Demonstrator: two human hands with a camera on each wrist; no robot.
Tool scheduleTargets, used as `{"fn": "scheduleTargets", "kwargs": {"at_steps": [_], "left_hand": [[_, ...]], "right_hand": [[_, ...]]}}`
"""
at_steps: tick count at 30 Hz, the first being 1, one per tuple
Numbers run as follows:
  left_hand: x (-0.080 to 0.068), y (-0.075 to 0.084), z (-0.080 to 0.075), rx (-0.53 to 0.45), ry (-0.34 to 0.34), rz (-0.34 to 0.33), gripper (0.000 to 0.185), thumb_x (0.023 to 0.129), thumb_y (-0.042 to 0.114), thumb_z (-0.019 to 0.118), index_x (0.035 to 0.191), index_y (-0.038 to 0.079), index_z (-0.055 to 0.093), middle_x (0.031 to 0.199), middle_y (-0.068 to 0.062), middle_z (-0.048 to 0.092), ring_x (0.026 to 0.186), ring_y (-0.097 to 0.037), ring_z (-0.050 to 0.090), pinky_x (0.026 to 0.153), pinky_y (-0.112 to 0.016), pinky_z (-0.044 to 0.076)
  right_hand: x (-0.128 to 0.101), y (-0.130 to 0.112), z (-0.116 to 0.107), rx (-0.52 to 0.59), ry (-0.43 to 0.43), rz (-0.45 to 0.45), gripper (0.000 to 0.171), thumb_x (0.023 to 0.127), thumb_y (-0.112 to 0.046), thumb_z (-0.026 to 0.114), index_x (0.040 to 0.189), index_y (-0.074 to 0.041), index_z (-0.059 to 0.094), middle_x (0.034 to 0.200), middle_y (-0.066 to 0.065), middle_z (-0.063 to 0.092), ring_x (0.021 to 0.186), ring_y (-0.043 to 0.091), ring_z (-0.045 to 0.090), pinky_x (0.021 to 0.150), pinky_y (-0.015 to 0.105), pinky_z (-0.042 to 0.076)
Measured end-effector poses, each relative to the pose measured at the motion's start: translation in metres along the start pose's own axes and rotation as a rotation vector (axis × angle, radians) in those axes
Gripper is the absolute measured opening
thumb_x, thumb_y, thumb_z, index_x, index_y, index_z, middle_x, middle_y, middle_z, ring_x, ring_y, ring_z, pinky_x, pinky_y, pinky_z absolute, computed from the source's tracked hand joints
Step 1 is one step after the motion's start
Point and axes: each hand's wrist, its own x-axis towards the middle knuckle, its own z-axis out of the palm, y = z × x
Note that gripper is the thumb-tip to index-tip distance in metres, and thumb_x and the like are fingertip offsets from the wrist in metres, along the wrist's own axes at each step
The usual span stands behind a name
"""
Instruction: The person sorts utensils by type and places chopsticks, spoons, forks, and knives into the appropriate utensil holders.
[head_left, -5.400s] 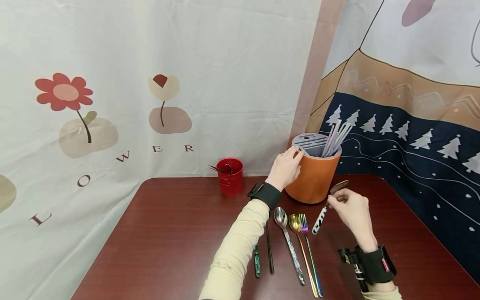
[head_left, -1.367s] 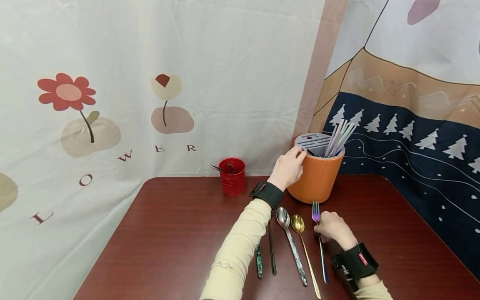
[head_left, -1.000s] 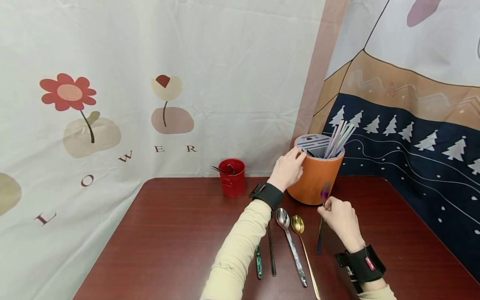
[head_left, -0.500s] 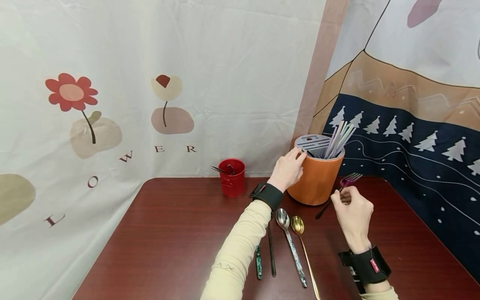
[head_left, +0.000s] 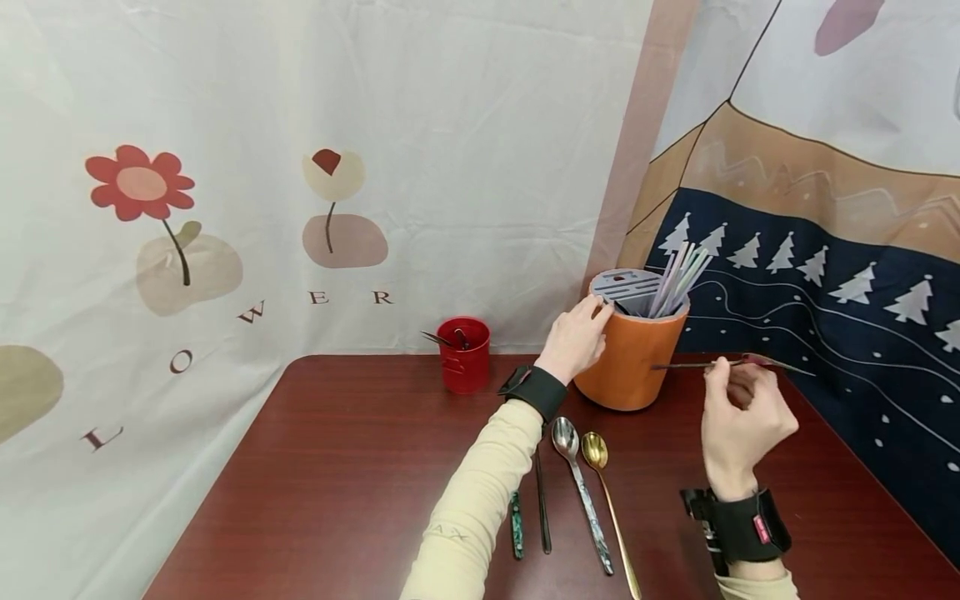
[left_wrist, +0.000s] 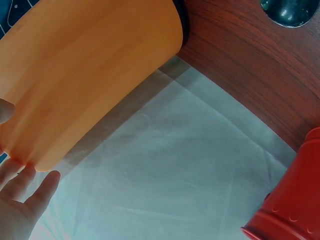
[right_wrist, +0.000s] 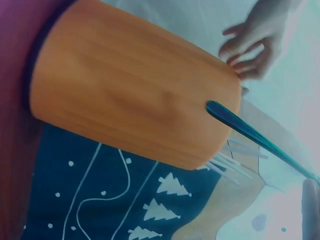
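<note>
My right hand (head_left: 746, 417) pinches a fork (head_left: 759, 361) by its upper handle, raised to the right of the orange utensil holder (head_left: 630, 367). The fork lies nearly level, tines to the right, its handle end overlapping the holder's side in the head view. The right wrist view shows its blue-green handle (right_wrist: 260, 141) in front of the holder. My left hand (head_left: 573, 337) grips the holder's rim, fingertips over the edge and thumb (left_wrist: 5, 111) against the outside. On top, the holder has a grey slotted lid (head_left: 626, 286) and an open section with several pastel straws (head_left: 681, 279).
On the table (head_left: 360, 467) lie a silver spoon (head_left: 566, 437) with a patterned handle, a gold spoon (head_left: 596, 452), a dark thin handle (head_left: 543, 508) and a green-patterned handle (head_left: 517, 525), partly behind my left sleeve. A red cup (head_left: 463, 367) with utensils stands left of the holder.
Earlier my right hand held a spoon with a spotted handle, now out of sight. It then picked the fork off the table, lifted it right and turned it level. My left hand stays at the rim.
</note>
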Motion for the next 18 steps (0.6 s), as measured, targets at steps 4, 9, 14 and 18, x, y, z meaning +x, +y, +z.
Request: {"fn": "scheduleTargets", "kwargs": {"at_steps": [4, 9, 14, 18], "left_hand": [[0.000, 0.000, 0.001, -0.003, 0.008, 0.004, 0.046, 0.093, 0.034, 0.055, 0.138, 0.022, 0.049, 0.134, 0.001, 0.052, 0.123, -0.009, 0.052, 0.080, -0.022, 0.054], [0.000, -0.001, 0.000, 0.009, 0.005, 0.002, 0.046, 0.094, 0.034, 0.054, 0.138, 0.022, 0.049, 0.135, 0.002, 0.052, 0.123, -0.009, 0.052, 0.081, -0.021, 0.053], [0.000, -0.001, 0.002, 0.017, 0.006, 0.007, 0.045, 0.094, 0.034, 0.054, 0.137, 0.022, 0.050, 0.134, 0.002, 0.052, 0.121, -0.009, 0.054, 0.081, -0.021, 0.053], [0.000, 0.000, 0.002, 0.010, 0.014, 0.010, 0.044, 0.093, 0.033, 0.055, 0.136, 0.023, 0.050, 0.132, 0.002, 0.053, 0.120, -0.008, 0.054, 0.078, -0.021, 0.053]], "right_hand": [[0.011, -0.009, 0.010, 0.066, 0.087, 0.024, 0.026, 0.083, -0.009, 0.067, 0.075, 0.015, 0.065, 0.076, -0.023, 0.061, 0.064, -0.014, 0.059, 0.065, 0.004, 0.046], [0.021, -0.007, 0.029, 0.053, 0.079, 0.030, 0.028, 0.085, -0.015, 0.067, 0.078, 0.012, 0.068, 0.080, -0.024, 0.061, 0.067, -0.013, 0.060, 0.065, 0.003, 0.046], [0.022, 0.003, 0.047, 0.028, -0.026, 0.018, 0.030, 0.087, -0.018, 0.066, 0.082, 0.012, 0.066, 0.081, -0.026, 0.055, 0.072, -0.016, 0.057, 0.066, 0.000, 0.044], [0.021, 0.010, 0.058, -0.027, -0.173, 0.008, 0.027, 0.089, -0.017, 0.063, 0.086, 0.010, 0.066, 0.076, 0.001, 0.065, 0.075, -0.011, 0.055, 0.069, -0.001, 0.042]]}}
